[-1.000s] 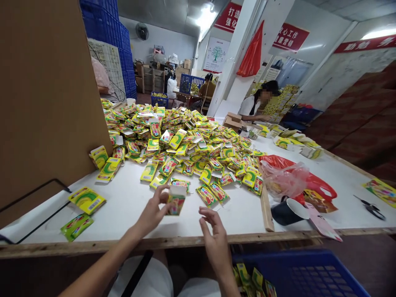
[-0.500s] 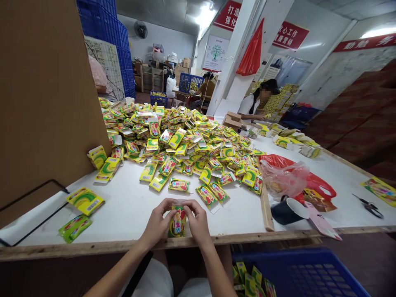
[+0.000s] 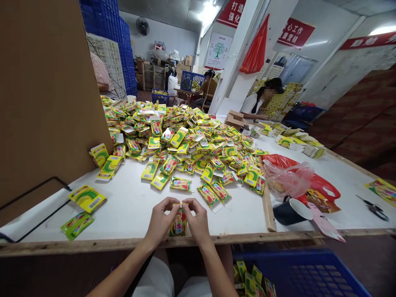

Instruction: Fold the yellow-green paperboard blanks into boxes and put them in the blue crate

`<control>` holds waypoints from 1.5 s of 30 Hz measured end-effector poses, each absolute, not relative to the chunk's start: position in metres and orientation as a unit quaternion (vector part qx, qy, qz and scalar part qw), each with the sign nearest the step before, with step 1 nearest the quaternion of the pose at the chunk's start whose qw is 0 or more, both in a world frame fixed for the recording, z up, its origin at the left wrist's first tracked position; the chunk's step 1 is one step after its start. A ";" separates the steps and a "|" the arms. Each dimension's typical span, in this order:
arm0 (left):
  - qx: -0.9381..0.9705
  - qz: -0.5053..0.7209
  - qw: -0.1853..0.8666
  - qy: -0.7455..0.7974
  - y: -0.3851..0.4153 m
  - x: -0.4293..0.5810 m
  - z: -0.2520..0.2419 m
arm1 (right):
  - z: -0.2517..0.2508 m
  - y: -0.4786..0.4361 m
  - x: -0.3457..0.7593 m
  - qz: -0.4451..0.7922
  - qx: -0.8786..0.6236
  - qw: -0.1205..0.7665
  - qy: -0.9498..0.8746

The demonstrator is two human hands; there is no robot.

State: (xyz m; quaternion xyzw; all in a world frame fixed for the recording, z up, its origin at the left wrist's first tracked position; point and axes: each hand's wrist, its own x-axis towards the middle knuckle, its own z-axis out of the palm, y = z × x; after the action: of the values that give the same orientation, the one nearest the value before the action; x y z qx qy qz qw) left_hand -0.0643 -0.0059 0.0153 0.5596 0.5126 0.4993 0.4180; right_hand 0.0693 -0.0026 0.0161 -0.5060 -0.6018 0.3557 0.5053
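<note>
A small yellow-green carton (image 3: 179, 221) stands upright near the front edge of the white table (image 3: 130, 206). My left hand (image 3: 161, 222) grips its left side and my right hand (image 3: 198, 222) grips its right side, thumbs and forefingers pinching the top flap. A big heap of the same flat yellow cartons (image 3: 185, 140) covers the middle of the table beyond my hands. The nearest loose cartons (image 3: 213, 193) lie just ahead of my right hand.
A tall cardboard sheet (image 3: 46, 90) stands at the left. A wooden strip (image 3: 268, 208), a dark cup (image 3: 286, 211), red and clear plastic bags (image 3: 293, 177) and scissors (image 3: 373, 207) lie at the right. A blue crate (image 3: 303, 272) with cartons sits below the table. Another person (image 3: 262, 103) works at the far side.
One second ago my left hand alone held the carton up and my right hand was open. Both hands have since closed on it, lowered toward the table edge.
</note>
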 end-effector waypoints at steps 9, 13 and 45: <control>0.584 0.488 0.450 0.468 -0.012 -0.073 0.006 | 0.003 -0.009 0.074 0.415 -0.469 0.508 -0.591; 0.583 0.475 0.476 0.456 -0.014 -0.075 0.005 | -0.006 -0.014 0.075 0.437 -0.458 0.527 -0.567; 0.619 0.451 0.480 0.428 -0.012 -0.061 0.001 | -0.008 -0.019 0.084 0.411 -0.491 0.560 -0.525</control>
State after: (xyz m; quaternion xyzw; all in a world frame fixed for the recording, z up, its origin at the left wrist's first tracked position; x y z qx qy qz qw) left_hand -0.0612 -0.0124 0.0009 0.6194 0.4276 0.4511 0.4796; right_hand 0.0839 -0.0185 -0.0076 -0.4911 -0.5254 0.4106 0.5604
